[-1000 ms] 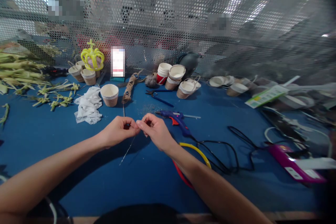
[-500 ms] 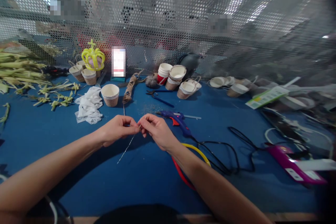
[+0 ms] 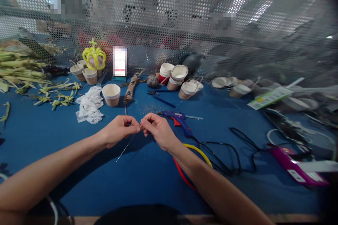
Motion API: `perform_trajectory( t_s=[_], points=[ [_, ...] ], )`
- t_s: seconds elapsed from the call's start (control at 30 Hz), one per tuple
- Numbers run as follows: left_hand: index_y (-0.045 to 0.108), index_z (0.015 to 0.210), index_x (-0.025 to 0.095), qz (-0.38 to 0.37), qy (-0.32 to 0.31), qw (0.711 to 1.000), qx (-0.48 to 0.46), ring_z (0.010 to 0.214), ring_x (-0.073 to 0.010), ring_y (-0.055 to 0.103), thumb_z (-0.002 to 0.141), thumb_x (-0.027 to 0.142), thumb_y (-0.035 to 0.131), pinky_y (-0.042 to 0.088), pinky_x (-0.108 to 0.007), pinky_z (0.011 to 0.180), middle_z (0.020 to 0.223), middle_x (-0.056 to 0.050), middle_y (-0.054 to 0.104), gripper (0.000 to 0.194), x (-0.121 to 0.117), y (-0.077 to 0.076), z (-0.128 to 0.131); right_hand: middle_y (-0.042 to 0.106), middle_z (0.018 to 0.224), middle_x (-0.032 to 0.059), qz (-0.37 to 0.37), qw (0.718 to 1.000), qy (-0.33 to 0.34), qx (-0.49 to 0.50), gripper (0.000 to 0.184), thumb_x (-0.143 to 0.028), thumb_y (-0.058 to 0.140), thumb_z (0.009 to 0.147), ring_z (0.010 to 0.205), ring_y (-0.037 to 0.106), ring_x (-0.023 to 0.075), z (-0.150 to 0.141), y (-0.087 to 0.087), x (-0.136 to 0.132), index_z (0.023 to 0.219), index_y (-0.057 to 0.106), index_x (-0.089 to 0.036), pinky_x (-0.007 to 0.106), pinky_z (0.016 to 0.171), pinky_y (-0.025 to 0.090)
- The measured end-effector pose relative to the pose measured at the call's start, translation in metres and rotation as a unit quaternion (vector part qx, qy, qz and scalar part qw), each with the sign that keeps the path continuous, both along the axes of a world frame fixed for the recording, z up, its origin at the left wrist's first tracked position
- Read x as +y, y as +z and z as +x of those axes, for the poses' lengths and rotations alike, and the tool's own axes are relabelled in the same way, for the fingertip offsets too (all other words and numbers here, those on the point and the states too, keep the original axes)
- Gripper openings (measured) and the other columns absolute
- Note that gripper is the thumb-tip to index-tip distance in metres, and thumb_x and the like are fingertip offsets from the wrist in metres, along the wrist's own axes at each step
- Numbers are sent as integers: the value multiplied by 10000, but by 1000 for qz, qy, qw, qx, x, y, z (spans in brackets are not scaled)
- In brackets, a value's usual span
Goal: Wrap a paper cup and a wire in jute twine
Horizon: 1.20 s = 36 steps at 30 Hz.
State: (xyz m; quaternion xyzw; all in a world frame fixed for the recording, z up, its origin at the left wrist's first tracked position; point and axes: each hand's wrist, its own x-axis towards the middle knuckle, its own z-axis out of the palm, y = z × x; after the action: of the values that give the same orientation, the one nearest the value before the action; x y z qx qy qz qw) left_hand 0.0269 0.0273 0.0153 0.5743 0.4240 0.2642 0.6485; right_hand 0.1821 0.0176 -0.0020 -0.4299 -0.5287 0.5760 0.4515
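Note:
My left hand [image 3: 121, 130] and my right hand [image 3: 157, 130] meet fingertip to fingertip above the blue table, both in a closed pinch. From under the left fingertips a thin silvery wire [image 3: 125, 150] slants down to the left, its end free. A strand of twine [image 3: 126, 109] runs from a brown twine bundle [image 3: 130, 89] down behind my left hand towards the pinch. How wire and twine meet between the fingers is hidden. Just right of my right hand lies a blue glue gun [image 3: 177, 117] with a red trigger.
Behind the hands stand a wrapped paper cup [image 3: 111, 95], crumpled white cloth [image 3: 90, 104], pliers [image 3: 162, 99] and cup baskets [image 3: 188, 89]. A yellow crown [image 3: 94, 58] sits at back left near dried husks [image 3: 21, 65]. Cables and a purple power strip [image 3: 298, 165] lie right.
The fingertips have shifted slightly at the pinch, and less of the strand shows between them. The wire's free end has swung a little to the left and up.

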Motion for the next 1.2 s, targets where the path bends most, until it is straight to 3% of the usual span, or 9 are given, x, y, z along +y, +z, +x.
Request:
perform_trajectory(
  t_s=[0.23, 0.6, 0.77, 0.9, 1.07, 1.2],
  points=[
    [493, 627, 134, 6, 5, 1000, -13, 407, -35, 259, 664, 294, 571, 172, -198, 416, 458, 78, 375, 182, 0, -2, 1, 477, 534, -54, 16, 1000, -8, -12, 227, -365, 617, 684, 466, 439, 66, -1, 0, 0, 628, 499, -179, 216, 473, 378],
    [476, 590, 137, 126, -32, 987, 91, 479, -55, 330, 667, 277, 549, 262, -188, 450, 524, 48, 439, 175, 4, 0, -3, 463, 541, -54, 33, 997, -9, -74, 237, -375, 577, 717, 454, 435, 64, -1, 2, -3, 632, 476, -178, 212, 459, 377],
    [470, 591, 142, 160, -15, 980, 122, 462, -57, 331, 663, 279, 552, 248, -187, 439, 507, 54, 432, 175, 5, -1, -3, 461, 525, -56, 31, 995, -21, -88, 252, -389, 575, 714, 438, 427, 62, -1, 2, -3, 624, 470, -178, 208, 442, 367],
    [478, 568, 140, 131, -25, 987, 84, 474, -59, 332, 661, 282, 552, 250, -196, 460, 515, 52, 429, 185, 4, 2, -3, 453, 511, -59, 15, 997, -24, -78, 261, -389, 586, 704, 435, 424, 61, -1, 3, -4, 609, 460, -180, 204, 436, 361],
    [514, 610, 126, 38, -39, 998, 35, 458, -45, 291, 669, 281, 571, 185, -197, 437, 530, 50, 437, 176, 5, 3, -6, 500, 573, -41, 9, 999, 31, -33, 230, -386, 587, 707, 499, 479, 74, 0, 6, -3, 669, 506, -174, 225, 502, 411],
    [534, 638, 121, 9, -44, 999, 12, 455, -40, 287, 669, 275, 592, 170, -198, 431, 540, 47, 445, 167, 6, 1, -8, 496, 552, -47, 9, 999, 17, -42, 235, -379, 585, 713, 480, 463, 66, 0, 7, -3, 649, 486, -176, 214, 485, 392]
  ],
)
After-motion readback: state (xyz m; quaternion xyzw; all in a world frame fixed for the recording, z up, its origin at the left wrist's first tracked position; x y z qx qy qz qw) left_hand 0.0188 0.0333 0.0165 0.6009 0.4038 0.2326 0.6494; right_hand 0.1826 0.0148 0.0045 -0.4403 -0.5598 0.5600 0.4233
